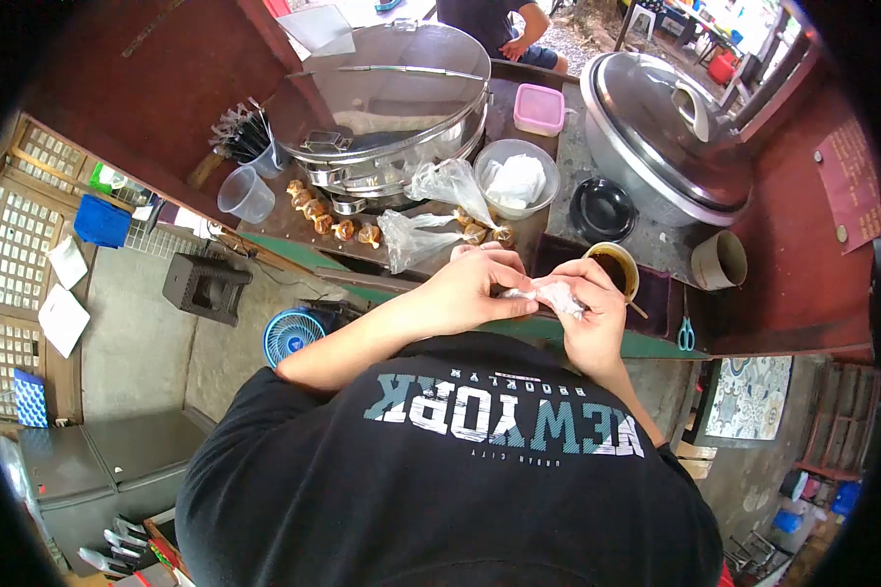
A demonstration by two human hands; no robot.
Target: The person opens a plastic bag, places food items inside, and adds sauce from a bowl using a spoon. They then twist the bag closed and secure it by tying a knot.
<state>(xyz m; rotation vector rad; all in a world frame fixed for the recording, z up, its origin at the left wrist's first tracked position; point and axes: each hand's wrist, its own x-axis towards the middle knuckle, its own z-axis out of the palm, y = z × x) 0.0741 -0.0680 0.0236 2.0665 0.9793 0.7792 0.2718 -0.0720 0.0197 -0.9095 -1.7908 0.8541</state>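
Note:
In front of my chest, my left hand [494, 284] and my right hand [595, 305] meet at the counter's near edge. Both pinch a small crumpled whitish piece [560, 295], which looks like thin plastic or tissue; the fingers hide part of it. Just beyond my right hand stands a cup of dark brown sauce [615, 266] with a stick leaning out of it. Past my left hand lie clear plastic bags [416, 238] and several small tied bags of brown sauce [345, 230]. A clear bowl [519, 207] with crumpled white material sits farther back.
A large steel steamer [392, 161] and a lidded pot [656, 147] stand at the back. Around them are a black bowl [603, 208], a pink-lidded box [538, 109], an empty plastic cup [247, 196], a beige cup [719, 261] and blue scissors [686, 335]. Another person [489, 24] is beyond the counter.

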